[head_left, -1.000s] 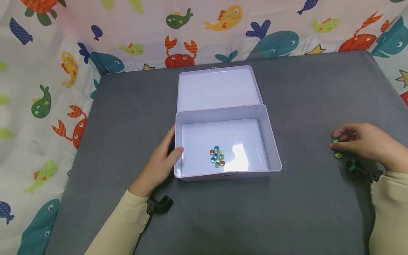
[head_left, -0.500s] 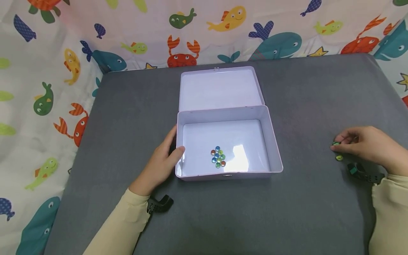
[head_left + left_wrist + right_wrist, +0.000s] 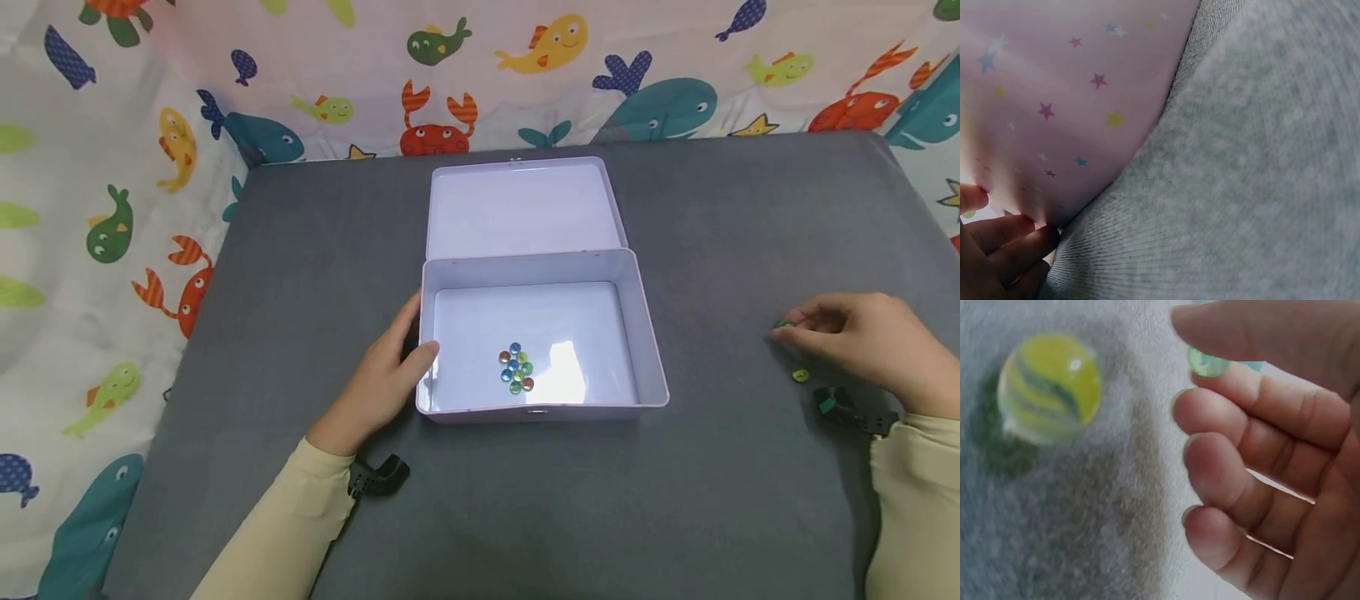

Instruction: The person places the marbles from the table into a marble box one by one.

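My left hand [image 3: 375, 383] holds the left wall of an open pale-lilac box [image 3: 654, 367], thumb over the rim and fingers along the outside. In the left wrist view, its fingers [image 3: 1007, 240] touch the box's star-printed pink side [image 3: 1085, 100]. Inside the box lies a cluster of several glass marbles [image 3: 517, 367] in blue, green, yellow-green and brown. At the right, my right hand [image 3: 873, 337] pinches a green marble [image 3: 1208, 364] between thumb and forefinger, close over the table. A yellow marble with green swirls [image 3: 1050, 387] lies on the cloth just below that hand.
The box's lid [image 3: 525, 208] is tipped back, away from me. Grey cloth [image 3: 540, 508] covers the table. A sea-animal printed curtain [image 3: 345, 58] hangs along the back and sides. Each wrist wears a black camera strap [image 3: 378, 477].
My right hand, pinching the green marble, has shifted slightly away from the yellow marble, toward the upper left. My left hand keeps its hold on the box. The head view has shifted a little.
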`<action>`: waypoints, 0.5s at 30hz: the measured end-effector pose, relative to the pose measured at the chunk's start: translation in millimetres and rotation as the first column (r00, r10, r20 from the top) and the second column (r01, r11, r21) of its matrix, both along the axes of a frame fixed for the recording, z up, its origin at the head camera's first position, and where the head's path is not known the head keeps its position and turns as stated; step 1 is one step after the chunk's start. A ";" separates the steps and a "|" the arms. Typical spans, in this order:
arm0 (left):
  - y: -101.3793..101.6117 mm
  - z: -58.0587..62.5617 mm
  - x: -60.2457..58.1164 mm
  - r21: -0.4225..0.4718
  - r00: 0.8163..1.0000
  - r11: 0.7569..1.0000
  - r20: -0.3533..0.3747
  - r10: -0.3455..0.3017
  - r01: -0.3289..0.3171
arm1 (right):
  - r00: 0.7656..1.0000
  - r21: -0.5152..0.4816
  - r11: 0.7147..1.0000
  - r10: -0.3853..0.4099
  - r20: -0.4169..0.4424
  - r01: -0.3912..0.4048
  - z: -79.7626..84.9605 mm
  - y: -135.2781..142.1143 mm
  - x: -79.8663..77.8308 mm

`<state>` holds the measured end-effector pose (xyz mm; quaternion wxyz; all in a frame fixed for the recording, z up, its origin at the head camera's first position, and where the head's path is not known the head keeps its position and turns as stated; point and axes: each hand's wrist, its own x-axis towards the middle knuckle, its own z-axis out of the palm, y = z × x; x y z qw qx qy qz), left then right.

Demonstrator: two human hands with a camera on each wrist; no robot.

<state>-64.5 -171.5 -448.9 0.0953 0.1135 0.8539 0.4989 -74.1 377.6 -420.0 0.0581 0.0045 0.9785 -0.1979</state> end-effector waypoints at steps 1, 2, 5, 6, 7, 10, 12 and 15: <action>0.0 -0.1 0.1 0.007 1.000 1.000 0.002 0.000 0.000 | 1.000 -0.007 1.000 0.000 -0.013 0.000 1.1 -1.3 0.0; 0.0 -0.2 0.5 0.013 1.000 1.000 0.006 -0.001 0.001 | 1.000 -0.018 1.000 -0.001 -0.024 0.000 2.0 -2.8 0.1; -0.4 -1.1 2.5 0.019 1.000 1.000 0.022 0.000 -0.001 | 1.000 -0.039 0.999 0.002 -0.029 -0.003 4.8 -8.6 0.9; -0.6 -1.5 3.1 0.018 1.000 1.000 0.027 0.003 -0.004 | 0.999 -0.045 0.999 0.000 -0.033 -0.001 5.5 -11.0 1.3; -0.8 -1.8 3.7 0.016 1.000 1.000 0.031 0.005 -0.006 | 0.999 -0.056 0.998 0.003 -0.037 -0.005 6.3 -13.2 1.5; -1.2 -2.6 3.5 0.011 0.999 1.000 0.029 0.012 -0.012 | 0.998 -0.061 0.998 0.011 -0.062 -0.015 10.2 -20.6 -0.4; -1.0 -2.3 2.4 0.010 1.000 1.000 0.027 0.013 -0.013 | 0.997 -0.059 0.998 0.020 -0.078 -0.024 14.1 -24.8 -3.5; -0.2 -1.4 0.7 0.008 1.000 1.000 0.017 0.010 -0.010 | 0.995 -0.048 0.997 0.048 -0.091 -0.053 20.6 -32.0 -9.1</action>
